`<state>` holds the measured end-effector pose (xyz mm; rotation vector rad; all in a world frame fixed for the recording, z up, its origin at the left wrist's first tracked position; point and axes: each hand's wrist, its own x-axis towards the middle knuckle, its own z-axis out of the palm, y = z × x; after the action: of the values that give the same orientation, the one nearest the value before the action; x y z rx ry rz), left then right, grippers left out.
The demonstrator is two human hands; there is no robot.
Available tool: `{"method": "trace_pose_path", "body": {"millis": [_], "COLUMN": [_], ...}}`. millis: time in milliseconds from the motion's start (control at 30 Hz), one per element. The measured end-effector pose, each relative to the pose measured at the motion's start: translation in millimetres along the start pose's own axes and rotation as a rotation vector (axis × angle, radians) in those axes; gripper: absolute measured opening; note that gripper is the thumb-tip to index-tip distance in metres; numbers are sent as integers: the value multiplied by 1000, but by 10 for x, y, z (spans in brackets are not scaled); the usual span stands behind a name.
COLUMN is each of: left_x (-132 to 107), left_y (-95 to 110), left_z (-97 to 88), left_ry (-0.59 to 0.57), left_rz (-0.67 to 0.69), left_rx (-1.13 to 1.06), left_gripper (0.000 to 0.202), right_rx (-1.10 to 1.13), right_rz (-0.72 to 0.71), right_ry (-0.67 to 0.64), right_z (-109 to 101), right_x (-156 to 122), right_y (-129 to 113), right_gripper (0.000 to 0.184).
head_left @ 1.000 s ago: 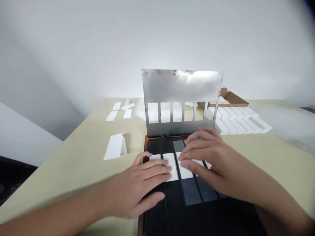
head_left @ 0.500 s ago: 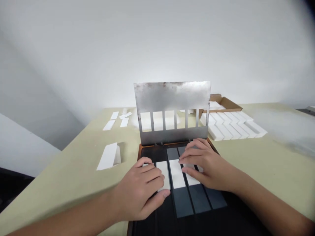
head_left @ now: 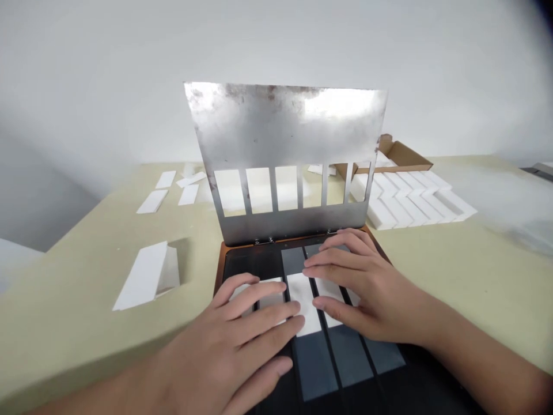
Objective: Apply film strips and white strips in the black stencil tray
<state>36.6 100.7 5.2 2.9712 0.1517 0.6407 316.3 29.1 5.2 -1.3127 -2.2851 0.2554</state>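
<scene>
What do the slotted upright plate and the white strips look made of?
The slotted plate looks like bare sheet steel: metallic sheen, glare patch, dark stains along its top edge. The white strips look like matte card or thin foam board, without sheen; the picture cannot settle which.

Strips: white rectangular strips (head_left: 302, 305) — probably five, though the outer ones are mostly hidden; plain and matte;
Pose: lying flat, side by side, long edges running away from the viewer, narrow gaps between them;
Place: on a black ribbed board (head_left: 242, 265), one per lane, towards its far end;
Plate: a scuffed steel slotted plate (head_left: 280, 127) — standing tilted at the board's far edge
</scene>
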Motion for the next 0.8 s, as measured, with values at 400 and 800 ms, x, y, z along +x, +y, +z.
{"method": "trace_pose_path", "body": {"millis": [400, 800], "left_x": [-32, -27], "left_y": [46, 54], "left_z": [119, 125], "left_ry": [-2, 4], "left_rz": [-45, -29], "left_rx": [-84, -72], "left_gripper": [28, 27], "right_rx": [-89, -177], "right_rz": [-66, -81], "right_ry": [-153, -180], "right_z": [22, 72], "right_x": [-15, -19], "right_y": [-147, -188], "right_gripper": [75, 68]}}
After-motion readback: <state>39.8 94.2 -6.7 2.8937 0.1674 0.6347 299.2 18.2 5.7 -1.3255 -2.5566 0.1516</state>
